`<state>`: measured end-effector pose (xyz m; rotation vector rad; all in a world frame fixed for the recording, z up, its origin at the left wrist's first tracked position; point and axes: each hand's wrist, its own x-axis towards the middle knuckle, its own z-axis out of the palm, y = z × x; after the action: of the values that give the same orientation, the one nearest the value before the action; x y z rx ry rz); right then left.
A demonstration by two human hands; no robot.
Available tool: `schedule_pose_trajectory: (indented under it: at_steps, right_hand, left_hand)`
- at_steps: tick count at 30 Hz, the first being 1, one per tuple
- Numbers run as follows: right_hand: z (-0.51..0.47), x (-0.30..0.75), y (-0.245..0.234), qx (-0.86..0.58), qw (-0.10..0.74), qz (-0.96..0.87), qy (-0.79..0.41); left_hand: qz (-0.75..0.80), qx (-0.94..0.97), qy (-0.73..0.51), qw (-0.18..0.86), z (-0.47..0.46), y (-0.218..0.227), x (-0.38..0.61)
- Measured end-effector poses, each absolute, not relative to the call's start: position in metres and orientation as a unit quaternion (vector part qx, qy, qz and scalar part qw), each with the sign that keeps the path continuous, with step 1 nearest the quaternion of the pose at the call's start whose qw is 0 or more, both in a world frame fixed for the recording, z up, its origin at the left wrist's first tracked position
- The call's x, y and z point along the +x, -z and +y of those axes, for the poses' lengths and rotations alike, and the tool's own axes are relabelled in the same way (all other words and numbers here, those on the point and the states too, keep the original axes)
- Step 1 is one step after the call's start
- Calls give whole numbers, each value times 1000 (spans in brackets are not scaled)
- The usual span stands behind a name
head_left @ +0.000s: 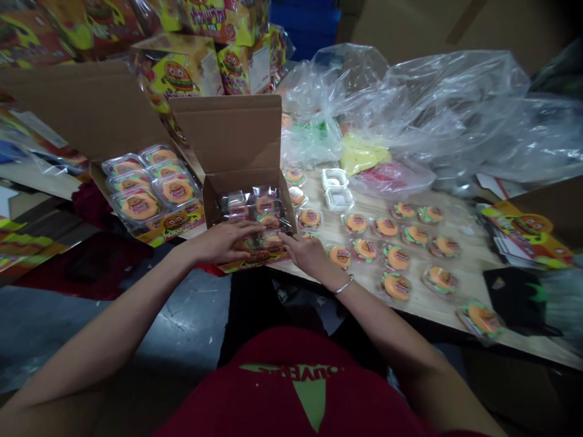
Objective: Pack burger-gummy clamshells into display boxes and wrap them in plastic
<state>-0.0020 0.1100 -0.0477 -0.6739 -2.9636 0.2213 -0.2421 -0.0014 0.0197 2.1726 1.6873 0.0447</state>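
An open cardboard display box [241, 188] stands at the table's near edge, its lid flap up, filled with several clear clamshell packs of orange burger-shaped sweets [264, 209]. My left hand [225, 240] lies over the front row of packs, fingers stretched flat on them. My right hand [305, 252] rests at the box's front right corner, fingers curled toward the packs and touching them. What the right fingers hold, if anything, is hidden.
A second filled box [150, 188] sits to the left. Several loose burger packs [396, 258] lie on the wooden table [455, 303] to the right. Empty clear tubs [337, 188], crumpled plastic bags [410, 109], printed flat cartons [523, 237] and stacked boxes [182, 67] surround them.
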Motion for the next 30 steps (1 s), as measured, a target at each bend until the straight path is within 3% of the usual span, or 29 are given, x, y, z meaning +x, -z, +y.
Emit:
schedule_pose_trajectory:
  at_steps: [5, 13, 20, 25, 30]
  right_hand:
    - [109, -3, 47, -221, 51, -971, -71]
    - [109, 7, 45, -165, 70, -983, -42]
    - [91, 16, 41, -197, 133, -971, 27]
    - [97, -15, 14, -170, 119, -978, -32]
    - [124, -97, 6, -225, 174, -955, -85]
  left_hand:
    - [597, 766, -16, 238, 6, -32, -254]
    - [599, 799, -3, 49, -18, 9, -241]
    - [592, 805, 15, 33, -20, 15, -238]
    - [590, 806, 25, 32, -20, 17, -237]
    - [600, 800, 25, 17, -20, 14, -235]
